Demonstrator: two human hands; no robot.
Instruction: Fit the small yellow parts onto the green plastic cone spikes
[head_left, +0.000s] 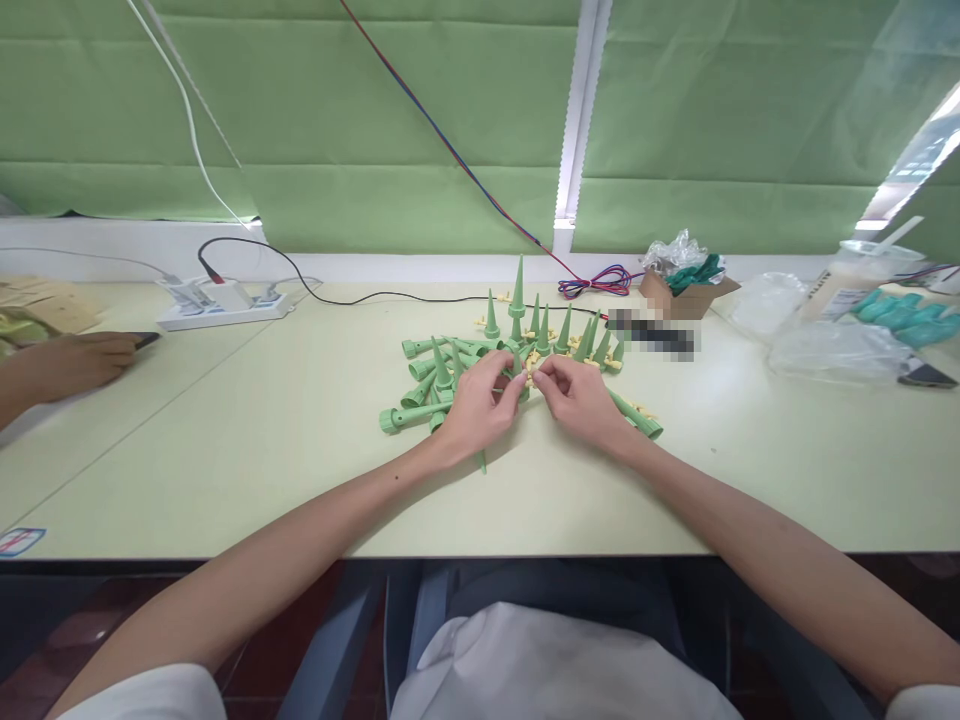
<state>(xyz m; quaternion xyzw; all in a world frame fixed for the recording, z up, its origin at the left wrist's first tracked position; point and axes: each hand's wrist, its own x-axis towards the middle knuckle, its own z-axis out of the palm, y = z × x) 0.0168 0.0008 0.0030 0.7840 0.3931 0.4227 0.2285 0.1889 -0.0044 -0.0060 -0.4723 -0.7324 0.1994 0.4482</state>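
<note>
My left hand (478, 405) is closed around a green plastic watering spike (517, 366), its cone partly hidden by the fingers. My right hand (583, 398) pinches a small yellow plastic valve (532, 374) right beside that spike. Whether the two parts are joined cannot be made out. Behind both hands, several green cone-tipped spikes (562, 332) stand upright on the table, some with yellow valves on them. More green spikes (415, 415) lie in a heap to the left of my left hand, and another (637, 415) lies beside my right wrist.
A white power strip (225, 310) sits at the back left, its black cable running toward the spikes. Another person's hand (82, 365) rests at far left. At the right are a cardboard box (679, 298), a drink cup (847, 275) and plastic bags. The table's front edge (525, 553) is near me.
</note>
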